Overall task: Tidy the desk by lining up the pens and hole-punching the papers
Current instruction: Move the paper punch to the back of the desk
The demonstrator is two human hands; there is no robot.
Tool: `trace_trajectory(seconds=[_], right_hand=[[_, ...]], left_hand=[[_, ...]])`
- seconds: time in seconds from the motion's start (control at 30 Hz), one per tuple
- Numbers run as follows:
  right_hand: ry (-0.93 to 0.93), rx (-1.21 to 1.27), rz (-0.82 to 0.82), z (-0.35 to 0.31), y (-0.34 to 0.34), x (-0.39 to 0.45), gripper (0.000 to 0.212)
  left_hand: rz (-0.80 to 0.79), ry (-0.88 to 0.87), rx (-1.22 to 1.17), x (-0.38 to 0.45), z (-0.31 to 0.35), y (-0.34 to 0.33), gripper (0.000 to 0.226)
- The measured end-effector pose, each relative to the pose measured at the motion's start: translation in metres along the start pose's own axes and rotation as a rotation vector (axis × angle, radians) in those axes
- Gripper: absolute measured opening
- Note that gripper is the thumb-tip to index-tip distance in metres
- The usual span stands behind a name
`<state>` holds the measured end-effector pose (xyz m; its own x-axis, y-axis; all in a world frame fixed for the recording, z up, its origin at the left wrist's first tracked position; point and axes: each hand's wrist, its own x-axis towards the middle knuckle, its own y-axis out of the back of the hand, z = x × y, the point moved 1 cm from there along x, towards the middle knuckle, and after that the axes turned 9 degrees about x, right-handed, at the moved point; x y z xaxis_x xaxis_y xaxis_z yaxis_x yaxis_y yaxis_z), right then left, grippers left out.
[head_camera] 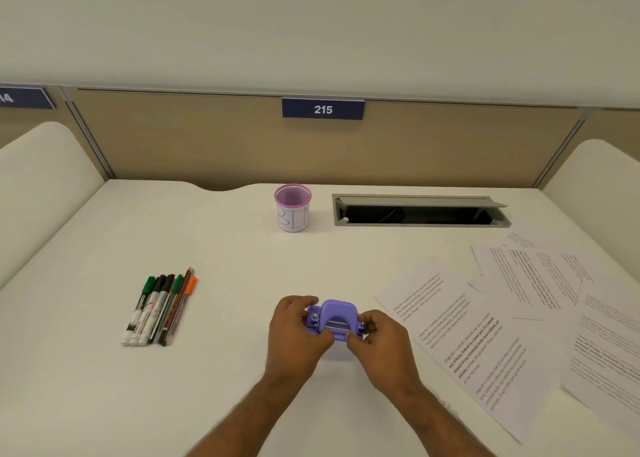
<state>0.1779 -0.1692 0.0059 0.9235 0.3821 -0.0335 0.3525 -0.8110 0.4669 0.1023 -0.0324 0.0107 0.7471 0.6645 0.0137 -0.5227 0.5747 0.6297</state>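
A small purple hole punch (337,313) is at the middle of the white desk (221,256), held from both sides. My left hand (298,330) grips its left end and my right hand (379,340) grips its right end, fingers curled around the base. Several pens, markers and pencils (161,306) lie side by side in a neat row at the left. Several printed paper sheets (512,318) lie spread and overlapping at the right, apart from the punch.
A pink mesh cup (293,207) with a paper label stands at the back centre. An open grey cable hatch (420,211) is set into the desk at the back right. Beige divider panels enclose the desk, with a sign "215" (322,109).
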Motion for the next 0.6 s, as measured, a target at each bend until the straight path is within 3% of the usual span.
trace_trajectory(seconds=[0.17, 0.4, 0.6], right_hand=[[0.002, 0.010, 0.034, -0.005, 0.026, 0.042, 0.017], [0.012, -0.062, 0.028, -0.003, 0.047, 0.103, 0.021], [0.016, -0.137, -0.012, 0.003, 0.052, 0.160, 0.021]], left_hand=[[0.019, 0.090, -0.022, 0.036, 0.021, -0.024, 0.061], [-0.007, 0.110, 0.121, 0.091, 0.044, -0.046, 0.039], [-0.049, 0.154, 0.140, 0.144, 0.049, -0.067, 0.039]])
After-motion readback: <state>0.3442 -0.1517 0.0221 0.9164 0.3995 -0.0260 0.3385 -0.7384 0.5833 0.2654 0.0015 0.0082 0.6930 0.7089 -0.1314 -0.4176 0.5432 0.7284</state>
